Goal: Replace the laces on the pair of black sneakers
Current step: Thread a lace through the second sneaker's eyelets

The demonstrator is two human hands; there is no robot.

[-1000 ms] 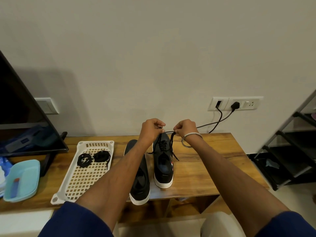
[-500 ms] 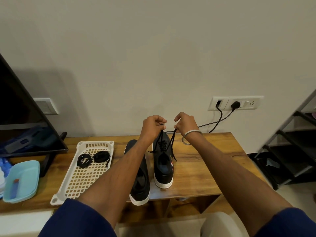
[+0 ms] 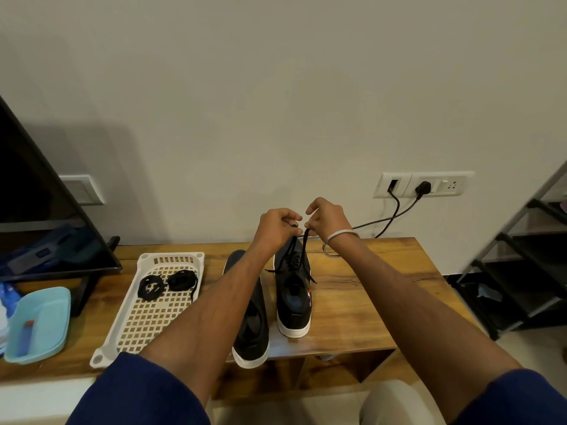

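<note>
Both hands, the left hand (image 3: 277, 225) and right hand (image 3: 326, 219), pinch the lace ends (image 3: 302, 240) above the right sneaker (image 3: 293, 289), which looks laced, while the left sneaker (image 3: 250, 317) seems to wait, its laces not visible.

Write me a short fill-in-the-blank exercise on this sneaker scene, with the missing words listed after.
1. Both hands, left hand and right hand, pinch the ends of a black ____ above the right-side sneaker.
2. Two coiled laces lie in the ____ tray.
3. The sneakers stand on a ____ table.
4. The left-side sneaker has ____ lace threaded in it.

Missing words: lace; white; wooden; no
</note>
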